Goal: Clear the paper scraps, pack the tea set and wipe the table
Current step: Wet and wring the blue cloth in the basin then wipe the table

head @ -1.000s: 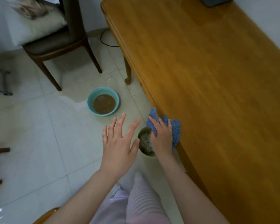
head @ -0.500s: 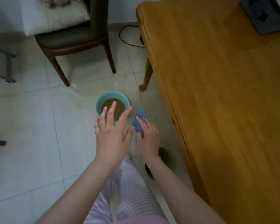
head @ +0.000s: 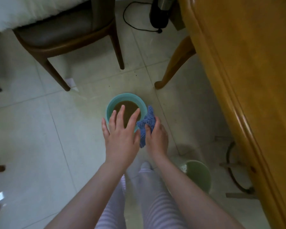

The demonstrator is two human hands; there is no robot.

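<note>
Glossy varnished wood table [head: 248,66], knitted blue cloth [head: 147,120], smooth plastic basin [head: 111,104]

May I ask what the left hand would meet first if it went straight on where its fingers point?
The left hand would likely meet the teal basin holding brown liquid; its height above is unclear.

We see dim, flat, greenish light, with soft shadows under the chair [head: 59,35]. A pale sheen runs along the table [head: 241,123] edge, and white glare marks the floor [head: 23,138] at lower left. The edges bow and detail is soft throughout.
</note>
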